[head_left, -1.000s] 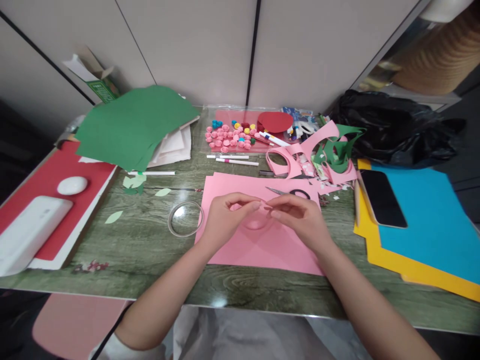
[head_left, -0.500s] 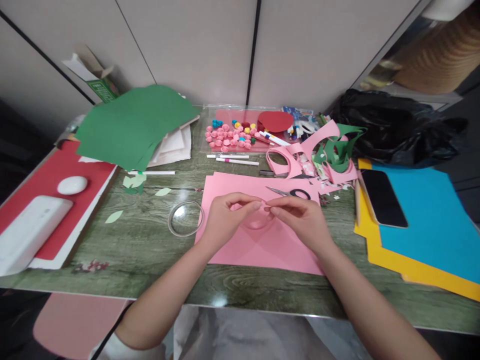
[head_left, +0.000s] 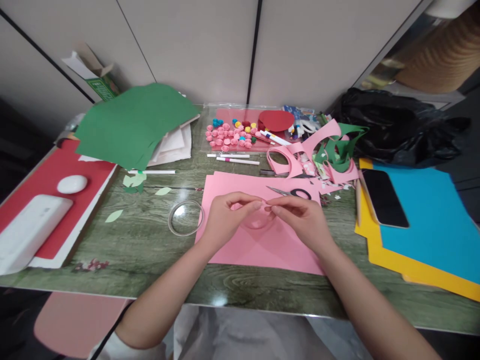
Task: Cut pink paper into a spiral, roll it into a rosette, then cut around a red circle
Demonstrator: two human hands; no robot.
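Observation:
My left hand [head_left: 231, 216] and my right hand [head_left: 301, 215] meet fingertip to fingertip above a stack of pink paper [head_left: 258, 252]. Both pinch a thin curved pink paper strip [head_left: 256, 226], whose loop hangs between them; the pinched part is mostly hidden by my fingers. Just beyond my right hand lies a pair of scissors [head_left: 296, 193] with black handles, resting on the pink sheets. A roll of tape [head_left: 185, 218] is flat on the table to the left of my left hand.
Rolled paper flowers [head_left: 228, 135] fill a clear tray at the back. Pink and green paper scraps [head_left: 322, 155] pile up right of it. A phone [head_left: 384, 198] rests on blue and yellow sheets at right. Green paper [head_left: 138, 125] and a white device [head_left: 35, 227] are at left.
My hands and the pink strip stay almost where they were. The whole view has shifted very slightly.

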